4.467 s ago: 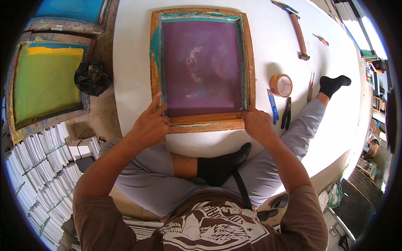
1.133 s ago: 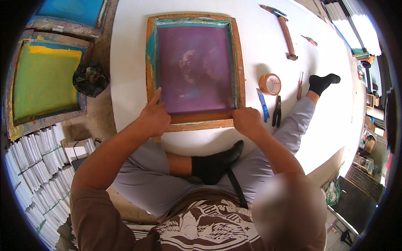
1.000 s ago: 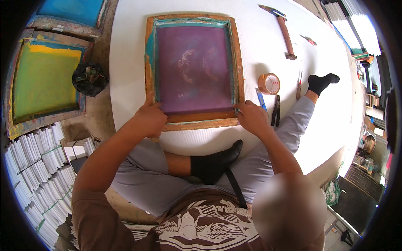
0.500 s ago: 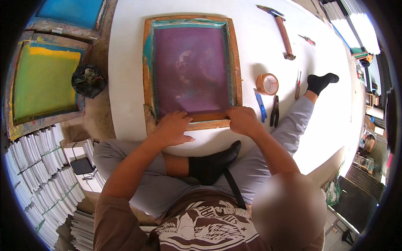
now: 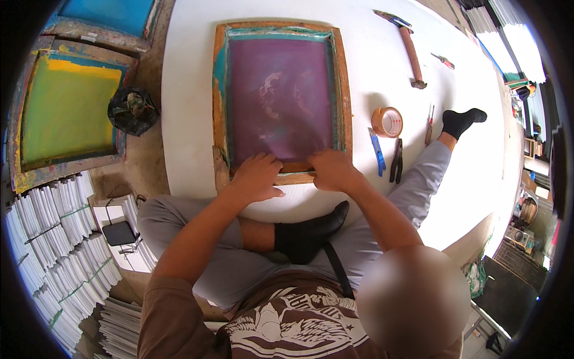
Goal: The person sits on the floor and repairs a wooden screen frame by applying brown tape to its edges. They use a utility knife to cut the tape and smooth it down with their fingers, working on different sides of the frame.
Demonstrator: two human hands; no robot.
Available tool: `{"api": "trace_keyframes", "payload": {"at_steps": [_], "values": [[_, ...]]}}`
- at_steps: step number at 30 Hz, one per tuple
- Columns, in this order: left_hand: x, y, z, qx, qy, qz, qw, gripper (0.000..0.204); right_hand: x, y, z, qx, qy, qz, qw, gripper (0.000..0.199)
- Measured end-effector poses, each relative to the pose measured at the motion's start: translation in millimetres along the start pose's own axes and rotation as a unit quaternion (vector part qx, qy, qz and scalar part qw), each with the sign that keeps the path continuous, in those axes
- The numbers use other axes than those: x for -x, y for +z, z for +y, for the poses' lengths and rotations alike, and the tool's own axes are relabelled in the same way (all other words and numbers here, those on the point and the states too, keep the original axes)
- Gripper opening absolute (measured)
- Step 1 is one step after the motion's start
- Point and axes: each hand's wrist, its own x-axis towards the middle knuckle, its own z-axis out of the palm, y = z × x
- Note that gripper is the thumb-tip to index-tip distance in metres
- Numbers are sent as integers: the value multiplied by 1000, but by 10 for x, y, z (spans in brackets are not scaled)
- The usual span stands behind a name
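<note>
A wooden screen-printing frame [image 5: 345,102] with purple mesh [image 5: 278,96] stretched inside it lies on the white surface in front of me. Along its near inner edge runs a brown strip [image 5: 294,167] that looks like tape. My left hand [image 5: 258,178] rests over the near rail, fingers laid forward onto the strip's left part and thumb held apart. To its right, my right hand [image 5: 333,172] presses on the strip with its fingers bent and closed. Whether anything is pinched under those fingers is hidden.
Right of the frame lie a tape roll [image 5: 387,122], a blue cutter knife [image 5: 377,152], pliers [image 5: 396,161], a screwdriver [image 5: 429,127] and a hammer [image 5: 411,57]. At left are a yellow-green screen [image 5: 69,110], a black plastic bag [image 5: 132,112] and paper stacks [image 5: 48,221].
My right hand has slid left along the near rail, away from the right corner and closer to my left hand. The left hand stays about where it was on the frame. The view has shifted slightly.
</note>
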Motion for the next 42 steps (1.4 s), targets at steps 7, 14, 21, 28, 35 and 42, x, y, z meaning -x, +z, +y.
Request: {"api": "trace_keyframes", "payload": {"at_steps": [7,14,21,28,35,42], "values": [[-11,16,22,-9,7,13,1000,71,2,-9,-77,-62,-12,-22,998,38],[72,-50,-41,-11,-19,9,1000,63,-61,47,-68,-104,-34,-8,994,42],[180,-134,-157,-17,-56,-39,997,67,-140,94,-247,-100,-53,-7,994,45],[235,-243,-123,-96,-82,-53,991,61,-265,195,-502,-120,-80,42,989,43],[424,-464,-143,-237,-30,-55,970,67,-511,232,-740,-147,-107,31,983,46],[906,-584,-523,118,-161,298,934,47,-551,23,-571,-241,-94,-55,964,46]]}}
